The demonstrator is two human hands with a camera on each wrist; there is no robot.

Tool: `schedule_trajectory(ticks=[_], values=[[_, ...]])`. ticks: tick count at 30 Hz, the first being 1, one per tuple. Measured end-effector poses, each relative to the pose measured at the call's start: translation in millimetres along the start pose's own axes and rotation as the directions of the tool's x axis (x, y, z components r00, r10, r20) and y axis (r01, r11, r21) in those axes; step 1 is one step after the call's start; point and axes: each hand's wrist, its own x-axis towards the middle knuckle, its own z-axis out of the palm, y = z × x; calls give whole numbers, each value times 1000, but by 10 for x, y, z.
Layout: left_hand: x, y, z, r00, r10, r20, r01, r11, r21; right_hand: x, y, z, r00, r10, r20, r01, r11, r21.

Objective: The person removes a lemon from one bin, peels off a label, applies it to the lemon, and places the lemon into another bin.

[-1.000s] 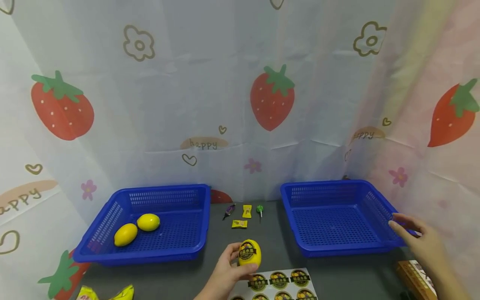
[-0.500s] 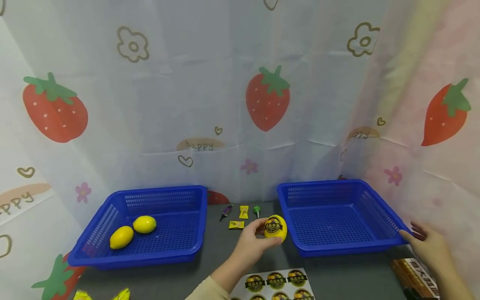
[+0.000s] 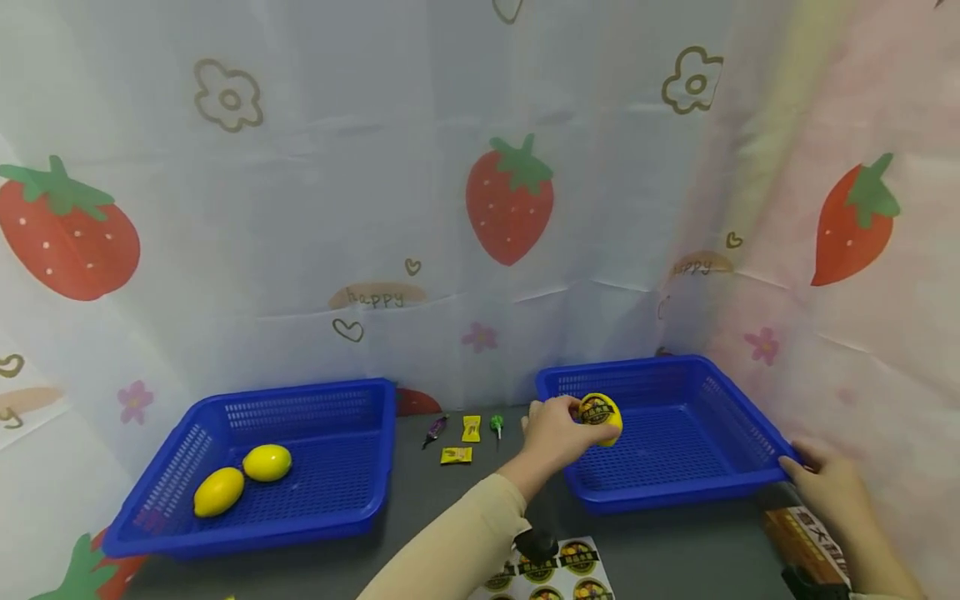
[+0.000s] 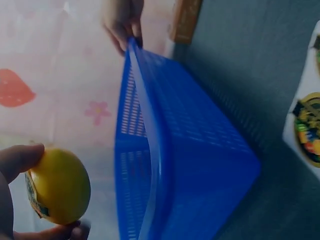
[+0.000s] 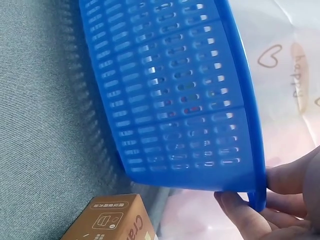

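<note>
In the head view my left hand [image 3: 557, 435] holds a yellow lemon [image 3: 602, 425] with a round black label on it, raised over the left part of the right blue basket [image 3: 675, 492]. The left wrist view shows thumb and fingertips pinching the lemon [image 4: 62, 187] at opposite sides, beside the basket rim [image 4: 162, 150]. My right hand [image 3: 828, 483] grips the right front corner of that same basket. Up close in the right wrist view, thumb and fingers [image 5: 285, 172] sit on both sides of the corner rim. No fruit shows inside this basket.
Two lemons [image 3: 219, 492] lie in the left blue basket [image 3: 262, 542]. Several wrapped candies [image 3: 456, 456] lie between the baskets. A sheet of round labels [image 3: 579, 558] is at the front, partly behind the left sleeve [image 3: 457, 542]. A brown box [image 3: 802, 542] stands under the right forearm.
My left hand has carried the lemon from above the label sheet rightward and forward to over the right basket. My right hand has settled on the basket's corner. The head view has turned right.
</note>
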Motion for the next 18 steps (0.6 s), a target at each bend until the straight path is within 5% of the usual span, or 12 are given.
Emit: schedule_trajectory(ticks=[4,8,15,18], values=[[232,61,191,999,-18,-45,26,983,183,17,15,5,1000,21,20,-22,1000,11],[420,45,353,999,-41,-18,44,957,288,8,57,10,1000,8,12,-8,1000,25],[577,-18,518,999,-24,44,4,912,411,-12,37,33,1000,-7,-6,7,999,34],[636,-39,622,998,-36,57,10,912,411,-48,29,15,1000,-7,2,7,1000,24]])
